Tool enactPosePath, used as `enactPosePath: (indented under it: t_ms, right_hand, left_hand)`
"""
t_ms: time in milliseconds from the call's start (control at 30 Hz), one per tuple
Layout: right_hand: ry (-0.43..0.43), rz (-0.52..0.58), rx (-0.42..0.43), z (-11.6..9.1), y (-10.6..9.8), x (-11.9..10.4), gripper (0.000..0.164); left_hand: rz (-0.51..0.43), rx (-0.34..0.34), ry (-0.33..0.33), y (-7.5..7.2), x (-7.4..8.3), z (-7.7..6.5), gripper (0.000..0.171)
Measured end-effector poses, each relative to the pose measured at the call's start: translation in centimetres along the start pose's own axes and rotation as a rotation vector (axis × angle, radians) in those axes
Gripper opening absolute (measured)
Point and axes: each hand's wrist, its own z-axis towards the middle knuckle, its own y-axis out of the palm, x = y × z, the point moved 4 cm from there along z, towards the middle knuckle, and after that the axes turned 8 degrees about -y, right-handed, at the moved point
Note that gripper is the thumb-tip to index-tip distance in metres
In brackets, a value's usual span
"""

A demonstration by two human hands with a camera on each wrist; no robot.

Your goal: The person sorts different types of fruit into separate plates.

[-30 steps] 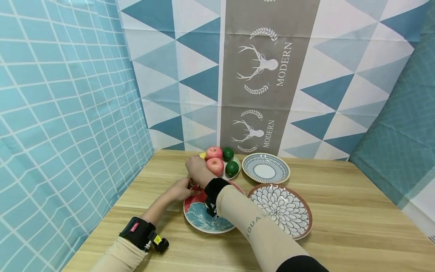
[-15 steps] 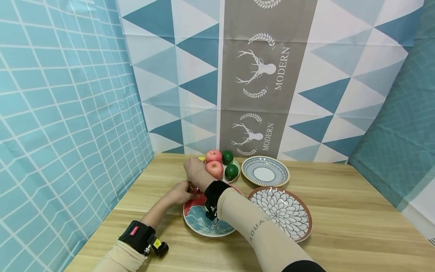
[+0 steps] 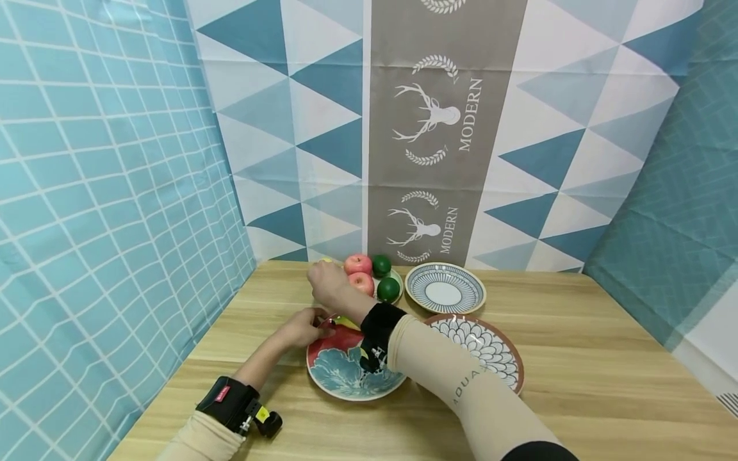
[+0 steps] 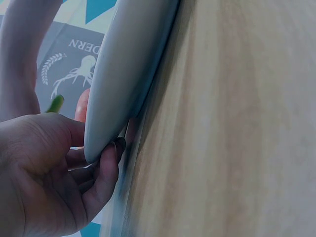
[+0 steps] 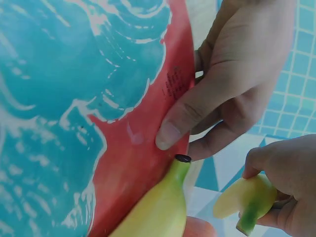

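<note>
My left hand (image 3: 302, 328) grips the left far rim of a red and teal plate (image 3: 348, 374), thumb on top and fingers beneath, as the left wrist view shows. A yellow banana (image 5: 160, 207) lies on the red part of that plate, its dark tip close to the left thumb. Beyond the rim, my right hand (image 3: 327, 282) pinches a second banana (image 5: 249, 197), yellow with a green stem. In the head view that hand mostly hides it. The right forearm crosses over the plate's right side.
Behind the right hand, a small plate (image 3: 398, 280) bears red apples (image 3: 358, 264) and green round fruit (image 3: 388, 289). To its right stands a blue-striped plate (image 3: 445, 288). A brown-rimmed plate with a petal pattern (image 3: 481, 349) sits partly under the right forearm.
The right wrist and forearm have shifted right, and the banana on the red and teal plate now shows beside the wrist. The left hand keeps its grip on the rim.
</note>
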Motion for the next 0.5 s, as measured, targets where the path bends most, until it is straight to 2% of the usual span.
enactPosePath:
  t_ms: [100, 300, 500]
  right_hand:
    - [-0.017, -0.001, 0.034, -0.8, -0.9, 0.2, 0.008]
    - [-0.077, -0.034, 0.104, -3.2, -2.3, -0.1, 0.030]
    - [-0.135, 0.005, 0.153, -6.0, -3.8, -0.9, 0.038]
  left_hand:
    - [0.004, -0.003, 0.012, 0.0, 0.0, 0.1, 0.024]
    - [0.019, -0.004, -0.005, -0.1, -0.3, 0.2, 0.027]
    - [0.026, -0.017, 0.008, -0.2, -0.2, 0.3, 0.024]
